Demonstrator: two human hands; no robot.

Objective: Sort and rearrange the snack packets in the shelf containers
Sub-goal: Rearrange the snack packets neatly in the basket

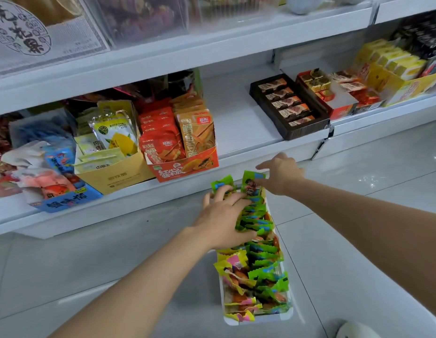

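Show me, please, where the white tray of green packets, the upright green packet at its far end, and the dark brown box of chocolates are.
White tray [258, 319], head view: its near rim.
Upright green packet [250, 182], head view: its printed front.
Dark brown box [307, 129], head view: its front wall.

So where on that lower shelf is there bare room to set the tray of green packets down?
The one bare patch of the lower shelf lies between the red papaya box and the dark chocolate tray. Left of it, the yellow carton and blue box stand packed together; right of it, boxes sit edge to edge.
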